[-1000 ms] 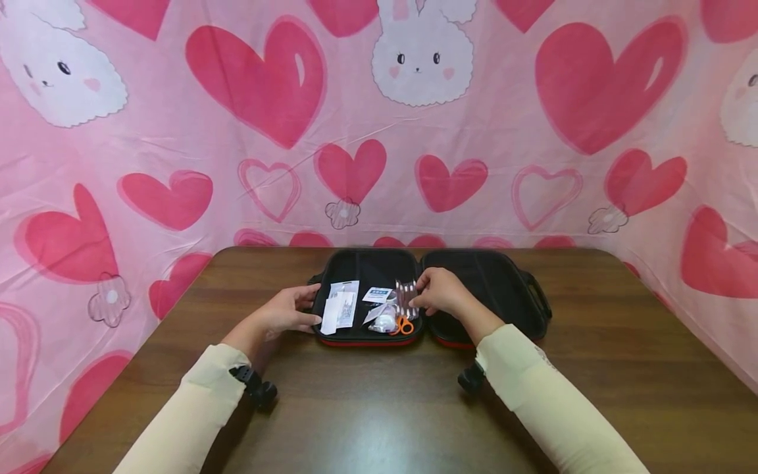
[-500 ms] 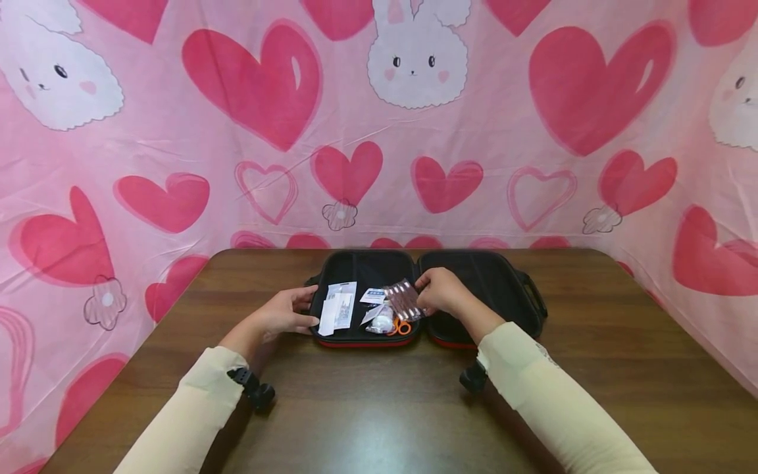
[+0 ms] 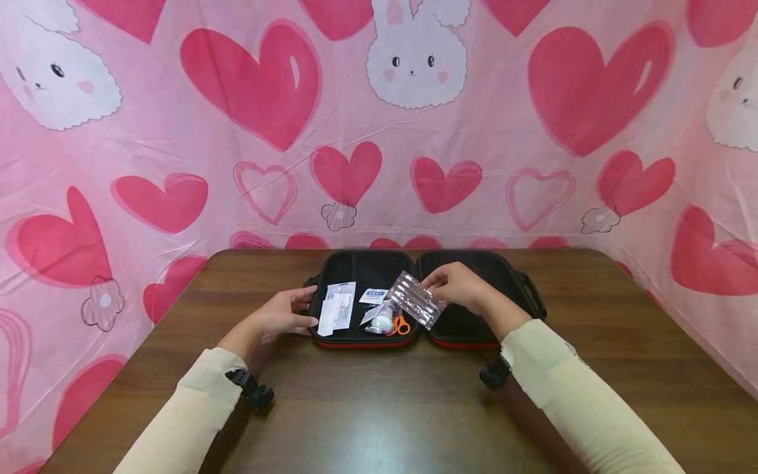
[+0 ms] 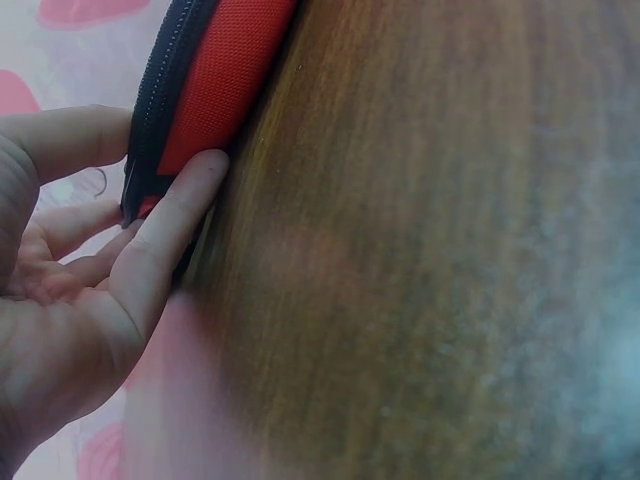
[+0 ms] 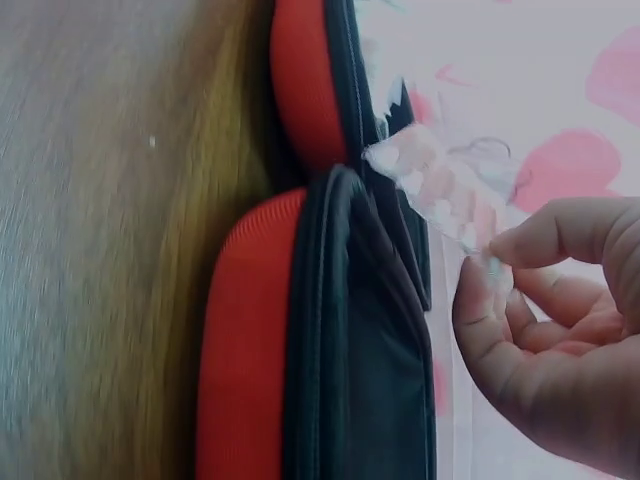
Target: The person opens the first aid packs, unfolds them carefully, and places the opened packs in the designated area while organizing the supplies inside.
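An unzipped red case (image 3: 364, 343) with black lining lies spread in two halves on the table. My right hand (image 3: 462, 286) pinches one edge of a clear packet of cotton swabs (image 3: 416, 301), brown sticks with white tips, held tilted above the middle hinge. In the right wrist view thumb and forefinger meet on the packet's end (image 5: 440, 190). My left hand (image 3: 278, 315) holds the left half's outer corner; the left wrist view shows its thumb (image 4: 185, 200) against the red side and a finger at the zip edge. Its other fingers are partly hidden behind the case.
White paper packets (image 3: 337, 311) lie at the left of the left half. Orange-handled scissors (image 3: 403, 325), a wrapped white roll (image 3: 381, 321) and a blue-and-white sachet (image 3: 374, 295) lie near its hinge side. A handle (image 3: 533, 295) juts from the right half. Behind hangs a pink heart-patterned cloth (image 3: 491, 118).
My right hand has lifted the swab packet off the left half's contents and moved it right, turning it diagonal. The scissors show more fully now. My left hand has stayed at the case's corner.
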`<state>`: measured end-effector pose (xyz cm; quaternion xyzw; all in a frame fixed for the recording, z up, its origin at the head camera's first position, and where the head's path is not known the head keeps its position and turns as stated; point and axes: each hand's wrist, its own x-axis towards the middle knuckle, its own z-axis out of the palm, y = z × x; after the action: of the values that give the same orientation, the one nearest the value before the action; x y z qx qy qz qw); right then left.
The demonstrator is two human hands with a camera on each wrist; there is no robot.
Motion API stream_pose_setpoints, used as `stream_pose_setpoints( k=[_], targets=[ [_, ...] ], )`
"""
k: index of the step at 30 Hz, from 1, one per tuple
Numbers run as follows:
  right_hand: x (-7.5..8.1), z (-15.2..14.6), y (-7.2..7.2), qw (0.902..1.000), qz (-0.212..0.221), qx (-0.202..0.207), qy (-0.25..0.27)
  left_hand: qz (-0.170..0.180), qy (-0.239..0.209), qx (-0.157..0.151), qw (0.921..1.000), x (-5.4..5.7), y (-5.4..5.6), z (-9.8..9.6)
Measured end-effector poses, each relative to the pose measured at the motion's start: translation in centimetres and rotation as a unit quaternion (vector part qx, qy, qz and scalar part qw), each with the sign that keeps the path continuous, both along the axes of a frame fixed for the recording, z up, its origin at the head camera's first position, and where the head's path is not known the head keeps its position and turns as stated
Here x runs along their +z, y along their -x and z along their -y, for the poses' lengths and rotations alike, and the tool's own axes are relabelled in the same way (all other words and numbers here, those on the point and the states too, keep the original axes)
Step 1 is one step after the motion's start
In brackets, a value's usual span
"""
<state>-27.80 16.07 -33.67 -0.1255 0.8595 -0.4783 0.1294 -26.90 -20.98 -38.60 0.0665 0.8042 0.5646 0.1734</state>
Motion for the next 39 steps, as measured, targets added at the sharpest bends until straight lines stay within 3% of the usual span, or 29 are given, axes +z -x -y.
stream_pose_setpoints(
  k=[6,14,19,25,32,39],
  targets=[
    [-0.1,-2.5,0.2,0.9993,0.013,0.024,0.027,-0.002,-0.004,-0.005,1.0,0.0,0.1,0.1],
    [-0.7,-5.5,0.0,0.9989,-0.012,0.039,-0.024,-0.004,-0.004,-0.006,1.0,0.0,0.1,0.1],
    [-1.5,-7.1,-0.1,0.9991,-0.019,0.038,-0.007,-0.006,-0.001,-0.009,0.9999,0.0,0.1,0.1],
    [-2.0,-9.5,-0.1,0.9995,-0.027,0.012,0.007,-0.008,0.005,-0.008,0.9999,0.0,0.1,0.1],
    [-1.0,-12.8,0.1,0.9986,-0.009,-0.052,0.006,-0.005,0.005,-0.007,1.0,-0.2,0.3,0.2],
    [-0.5,-16.1,0.8,0.9957,0.0,-0.092,-0.006,-0.003,0.002,-0.008,1.0,-0.3,0.2,0.1]
  ],
)
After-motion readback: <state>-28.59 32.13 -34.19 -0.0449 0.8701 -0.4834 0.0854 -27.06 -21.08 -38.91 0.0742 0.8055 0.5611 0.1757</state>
